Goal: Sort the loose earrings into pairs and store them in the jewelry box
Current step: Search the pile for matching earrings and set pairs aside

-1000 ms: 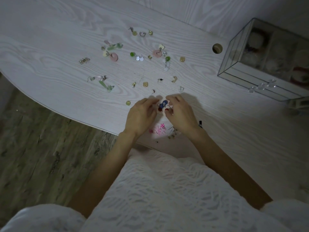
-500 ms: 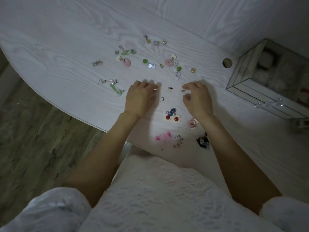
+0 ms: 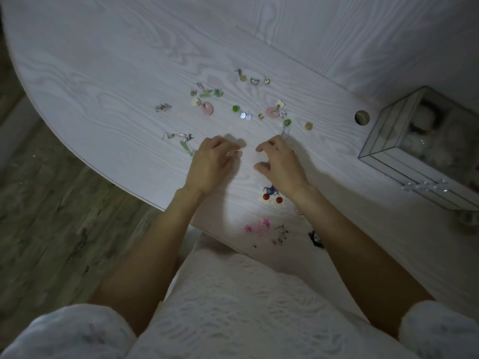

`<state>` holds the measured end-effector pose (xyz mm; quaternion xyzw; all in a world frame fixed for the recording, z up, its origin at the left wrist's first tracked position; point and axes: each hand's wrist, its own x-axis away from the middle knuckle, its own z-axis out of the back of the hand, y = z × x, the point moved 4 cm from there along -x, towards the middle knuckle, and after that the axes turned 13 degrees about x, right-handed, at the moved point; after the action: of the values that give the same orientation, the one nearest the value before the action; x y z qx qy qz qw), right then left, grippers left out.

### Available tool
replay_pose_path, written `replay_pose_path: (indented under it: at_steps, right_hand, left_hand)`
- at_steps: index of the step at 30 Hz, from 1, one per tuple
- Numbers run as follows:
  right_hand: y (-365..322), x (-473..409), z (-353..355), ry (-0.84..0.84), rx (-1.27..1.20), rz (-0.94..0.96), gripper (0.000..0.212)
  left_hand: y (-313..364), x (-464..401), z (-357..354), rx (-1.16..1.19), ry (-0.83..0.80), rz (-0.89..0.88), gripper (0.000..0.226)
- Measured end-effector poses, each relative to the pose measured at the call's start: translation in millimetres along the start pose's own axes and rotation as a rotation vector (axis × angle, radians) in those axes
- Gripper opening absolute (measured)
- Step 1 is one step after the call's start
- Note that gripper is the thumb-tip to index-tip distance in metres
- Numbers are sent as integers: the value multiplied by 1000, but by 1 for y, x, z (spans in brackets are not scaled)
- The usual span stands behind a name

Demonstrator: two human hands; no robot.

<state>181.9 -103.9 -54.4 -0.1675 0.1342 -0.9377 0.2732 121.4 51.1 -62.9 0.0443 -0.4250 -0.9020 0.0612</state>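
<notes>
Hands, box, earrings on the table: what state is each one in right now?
Left hand: on the table, fingers curled, pinching a small clear earring.
Right hand: over the table, fingers curled; whether it holds anything cannot be told.
Jewelry box: glass, drawers closed.
Loose earrings: scattered, unsorted.
Red earrings: paired, near the table edge.
Pink earrings: lying together.

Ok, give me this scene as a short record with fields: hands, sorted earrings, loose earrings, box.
left hand: fingers curled, pinching a small earring at its fingertips
right hand: fingers curled over the table; whether it holds anything cannot be told
sorted earrings: red ball pair and pink pair lie near the table's near edge
loose earrings: two pink rings among those scattered beyond the hands
jewelry box: glass, at far right
</notes>
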Motion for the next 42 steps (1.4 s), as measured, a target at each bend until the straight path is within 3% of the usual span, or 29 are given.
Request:
replay_pose_path:
  at_steps: [6,11,15,23,29,32,36,42]
  right_hand:
    - [-1,-26,0,74,-94,-72,19]
    - [-3,-33,9,157,-149,-45,16]
    - [25,-29,24,281,-149,-177,15]
    - [46,-41,28,217,-73,-289,30]
    - [37,-48,22,169,-66,-264,29]
    - [32,-50,21,153,-51,-202,25]
    - [28,-51,22,161,52,-106,24]
    - [19,-54,21,110,128,-83,28]
  left_hand:
    - [-10,46,23,-25,6,4,40]
    - [-21,61,15,2,0,88,21]
    - [-20,46,14,29,12,148,12]
    - [-18,-14,15,-33,144,177,12]
    - [-8,-70,13,-89,97,87,25]
    - [-6,-99,6,-83,-36,74,34]
    - [2,-112,-3,-99,-216,18,22]
    - [0,-107,-9,-161,-197,30,19]
